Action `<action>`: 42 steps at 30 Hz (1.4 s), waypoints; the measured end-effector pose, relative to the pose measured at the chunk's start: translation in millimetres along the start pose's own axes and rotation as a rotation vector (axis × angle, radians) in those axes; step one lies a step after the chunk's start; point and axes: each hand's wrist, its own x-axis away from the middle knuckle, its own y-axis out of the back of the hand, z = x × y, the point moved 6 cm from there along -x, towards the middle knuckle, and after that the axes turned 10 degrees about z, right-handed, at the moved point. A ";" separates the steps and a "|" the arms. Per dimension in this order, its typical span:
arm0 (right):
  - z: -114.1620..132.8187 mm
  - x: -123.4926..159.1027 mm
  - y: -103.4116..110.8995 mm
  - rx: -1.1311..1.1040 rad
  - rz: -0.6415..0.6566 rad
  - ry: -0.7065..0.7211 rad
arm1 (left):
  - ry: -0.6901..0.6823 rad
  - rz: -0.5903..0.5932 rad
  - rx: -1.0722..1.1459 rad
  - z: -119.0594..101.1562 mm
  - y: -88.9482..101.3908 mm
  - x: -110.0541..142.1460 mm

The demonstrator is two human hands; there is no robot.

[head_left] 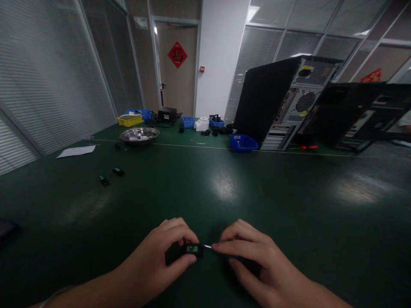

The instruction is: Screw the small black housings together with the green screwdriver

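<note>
Close to the front of the green table, my left hand [167, 252] pinches a small black digital display module [192, 249] between thumb and fingers. Glowing green digits show on its upward face. On the right, my right hand [253, 256] is closed around a thin silver metal piece [207, 246], most of it hidden by the fingers. The piece's visible end points left and meets, or nearly meets, the module's right end. Whether it belongs to the module or is a separate tool I cannot tell.
Two similar black modules [118, 171] lie at the left on the table [180, 188]. Farther back are a paper sheet [77, 151], a metal bowl [139, 135], a yellow tray [129, 120] and a blue bin [243, 143]. Black computer towers [269, 100] stand at the back right.
</note>
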 end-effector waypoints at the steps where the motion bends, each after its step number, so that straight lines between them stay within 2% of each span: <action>1: 0.1 -0.3 -1.2 -0.003 0.008 0.002 | -0.011 -0.003 0.008 -0.6 0.3 0.0; 12: 1.9 1.7 -4.5 -0.081 0.059 0.003 | -0.164 -0.114 0.097 -7.5 1.0 5.3; 21: 3.0 2.0 -8.7 -0.010 0.076 -0.025 | -0.207 -0.127 0.089 -12.8 0.7 6.9; 28: -1.7 -2.1 -15.7 0.053 0.077 0.009 | -0.178 -0.157 0.040 -13.2 -0.2 6.3; 38: -7.6 0.6 -19.1 -0.076 -0.004 0.009 | -0.096 -0.156 0.108 -12.4 0.3 5.7; 42: -7.7 -1.6 -18.3 -0.083 -0.011 -0.001 | -0.104 -0.167 0.148 -9.8 0.7 5.0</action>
